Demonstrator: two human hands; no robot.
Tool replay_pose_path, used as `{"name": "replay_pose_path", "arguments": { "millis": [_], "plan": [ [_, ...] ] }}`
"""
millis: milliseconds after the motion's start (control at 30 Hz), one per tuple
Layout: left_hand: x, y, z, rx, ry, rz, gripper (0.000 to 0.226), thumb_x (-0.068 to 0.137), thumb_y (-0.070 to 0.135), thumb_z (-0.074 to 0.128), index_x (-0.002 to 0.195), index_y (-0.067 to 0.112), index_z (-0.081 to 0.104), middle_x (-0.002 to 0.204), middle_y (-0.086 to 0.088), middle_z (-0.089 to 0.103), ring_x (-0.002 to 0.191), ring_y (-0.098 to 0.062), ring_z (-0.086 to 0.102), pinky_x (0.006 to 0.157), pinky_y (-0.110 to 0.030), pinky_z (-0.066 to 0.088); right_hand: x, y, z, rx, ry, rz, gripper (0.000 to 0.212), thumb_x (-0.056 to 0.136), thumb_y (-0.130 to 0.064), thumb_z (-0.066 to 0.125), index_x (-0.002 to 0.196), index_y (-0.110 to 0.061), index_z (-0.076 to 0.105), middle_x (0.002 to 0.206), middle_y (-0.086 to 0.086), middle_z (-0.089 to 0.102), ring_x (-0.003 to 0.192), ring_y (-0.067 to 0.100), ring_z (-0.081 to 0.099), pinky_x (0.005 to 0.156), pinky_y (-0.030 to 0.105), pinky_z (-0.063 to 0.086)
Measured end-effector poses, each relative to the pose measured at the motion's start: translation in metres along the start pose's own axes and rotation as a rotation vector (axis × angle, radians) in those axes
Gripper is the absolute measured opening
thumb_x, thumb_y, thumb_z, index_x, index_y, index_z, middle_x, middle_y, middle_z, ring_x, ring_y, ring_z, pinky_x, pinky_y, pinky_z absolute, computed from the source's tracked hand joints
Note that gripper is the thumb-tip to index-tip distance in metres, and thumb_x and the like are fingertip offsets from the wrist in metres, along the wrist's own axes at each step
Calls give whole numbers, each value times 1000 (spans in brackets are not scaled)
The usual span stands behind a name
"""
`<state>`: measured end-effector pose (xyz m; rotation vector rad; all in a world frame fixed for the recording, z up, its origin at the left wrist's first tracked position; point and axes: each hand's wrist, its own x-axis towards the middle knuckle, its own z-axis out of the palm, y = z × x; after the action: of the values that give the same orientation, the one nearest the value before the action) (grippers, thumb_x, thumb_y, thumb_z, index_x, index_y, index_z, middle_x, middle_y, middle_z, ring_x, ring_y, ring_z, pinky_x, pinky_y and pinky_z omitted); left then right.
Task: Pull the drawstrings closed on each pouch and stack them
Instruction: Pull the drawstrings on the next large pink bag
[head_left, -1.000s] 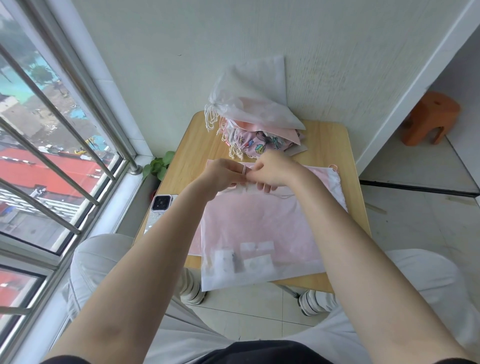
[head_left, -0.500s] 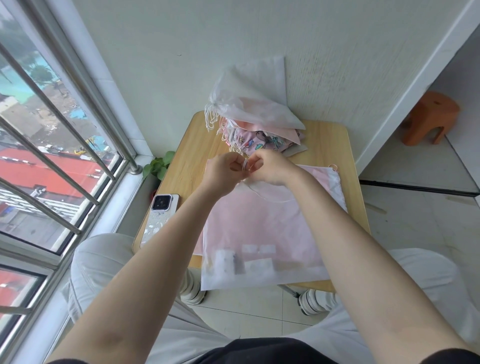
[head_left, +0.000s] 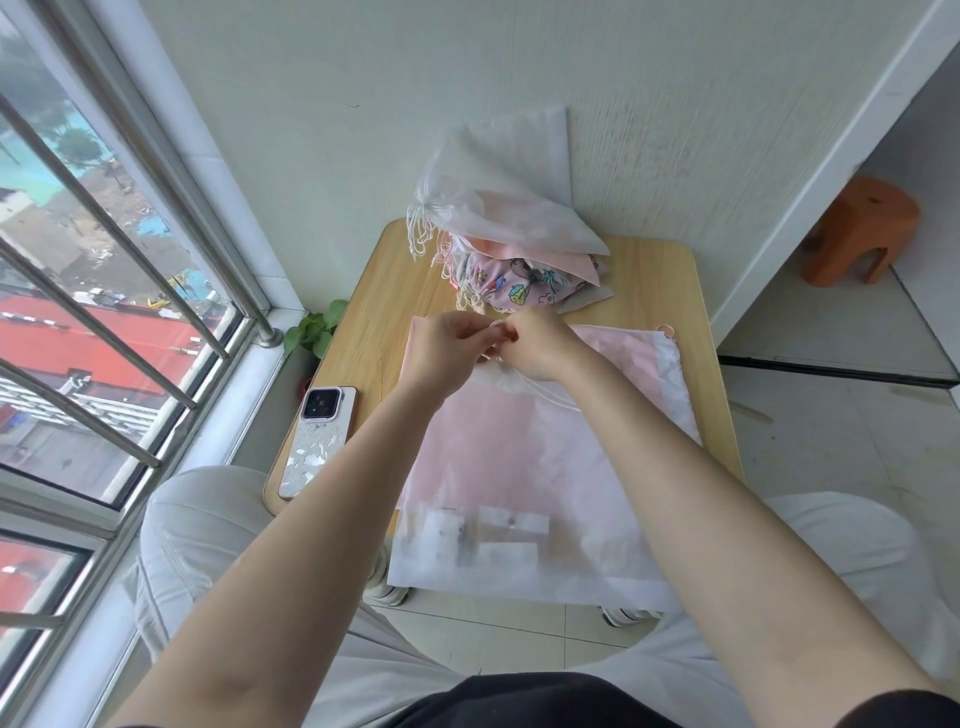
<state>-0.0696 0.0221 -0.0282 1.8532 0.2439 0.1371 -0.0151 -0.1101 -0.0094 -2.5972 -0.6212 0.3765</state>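
Head view, looking down past both forearms: left hand (head_left: 445, 347) and right hand (head_left: 535, 340) meeting knuckle to knuckle over the far end of a large pink pouch (head_left: 524, 467), fingers of each curled and pinching the white drawstring (head_left: 540, 387) at the gathered mouth. Running from under the right hand, a loop of that cord across the pink cloth toward the wearer. Flat on the wooden bench (head_left: 654, 291), the pouch itself, its near edge overhanging the bench's front. Just beyond the hands, touching the wall, a stack of finished pouches (head_left: 498, 234): a translucent white one on top, a cartoon-printed one under it, cord ends dangling off the left side. Left of the left hand, near the bench's edge, a phone (head_left: 318, 440) lying camera side up. Farther left, past the bench corner, green leaves (head_left: 314, 332) by the window bars. Far right of the right hand, on the floor, an orange stool (head_left: 857, 228).
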Motion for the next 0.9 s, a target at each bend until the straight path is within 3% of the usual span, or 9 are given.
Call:
{"name": "replay_pose_path", "arguments": {
  "millis": [133, 267, 400, 500, 600, 667, 733, 833, 900],
  "plan": [
    [0, -1, 2, 0, 88, -61, 13, 89, 17, 69, 76, 17, 72, 71, 0, 73, 68, -17, 69, 77, -40, 60, -1, 3, -7, 94, -12, -6, 20, 91, -23, 62, 72, -16, 61, 69, 3, 56, 71, 20, 48, 60, 29, 34],
    [0, 0, 1, 20, 95, -102, 11, 92, 12, 64, 85, 4, 67, 70, 1, 71, 63, -13, 66, 72, -36, 57, -3, 10, -19, 422, -93, 66, 21, 81, -26, 77, 94, -9, 76, 82, -2, 68, 77, 6, 56, 69, 21, 41],
    [3, -3, 0, 84, 86, -96, 17, 91, 19, 66, 74, 17, 64, 71, 2, 74, 68, -15, 70, 69, -34, 56, -4, 12, -24, 430, -146, 97, 18, 86, -18, 72, 101, -7, 75, 78, -1, 64, 70, 9, 52, 55, 19, 38],
    [4, -4, 3, 152, 66, -90, 20, 92, 23, 63, 72, 21, 60, 71, 6, 73, 68, -10, 64, 64, -26, 49, -2, 11, -26, 375, -93, 121, 13, 91, -20, 64, 89, -10, 71, 75, 1, 58, 68, 12, 49, 57, 24, 36],
    [5, -4, 4, 165, 52, -103, 20, 93, 21, 60, 74, 18, 58, 72, 5, 72, 68, -11, 59, 65, -28, 48, -3, 7, -25, 376, -77, 173, 34, 94, -28, 56, 63, -14, 47, 62, 1, 40, 58, 15, 37, 55, 29, 26],
    [5, -4, 4, 192, 39, -111, 21, 93, 22, 60, 73, 17, 58, 68, 8, 71, 68, -12, 60, 67, -32, 51, -2, 6, -24, 615, 1, 236, 38, 90, -32, 61, 59, -17, 47, 59, 0, 44, 55, 16, 44, 52, 27, 30],
    [5, -6, 2, 239, 27, -108, 23, 93, 23, 60, 72, 14, 61, 66, 9, 71, 71, -15, 63, 70, -37, 54, 0, 6, -27, 940, 138, 327, 26, 82, -31, 70, 64, -17, 57, 65, 3, 52, 64, 20, 52, 58, 27, 39],
    [4, -8, 0, 280, 16, -121, 27, 94, 21, 58, 68, 14, 62, 72, 4, 72, 76, -24, 65, 73, -41, 55, 1, 6, -42, 1340, 304, 271, 11, 87, -18, 68, 79, -14, 62, 66, 2, 59, 68, 21, 58, 69, 35, 46],
    [4, -10, 0, 295, 18, -131, 32, 94, 19, 57, 63, 18, 60, 78, -2, 74, 76, -28, 64, 73, -43, 55, -1, 4, -52, 1622, 271, 202, 12, 93, -15, 61, 83, -11, 57, 66, 5, 60, 73, 23, 61, 78, 37, 50]
  ]
}}
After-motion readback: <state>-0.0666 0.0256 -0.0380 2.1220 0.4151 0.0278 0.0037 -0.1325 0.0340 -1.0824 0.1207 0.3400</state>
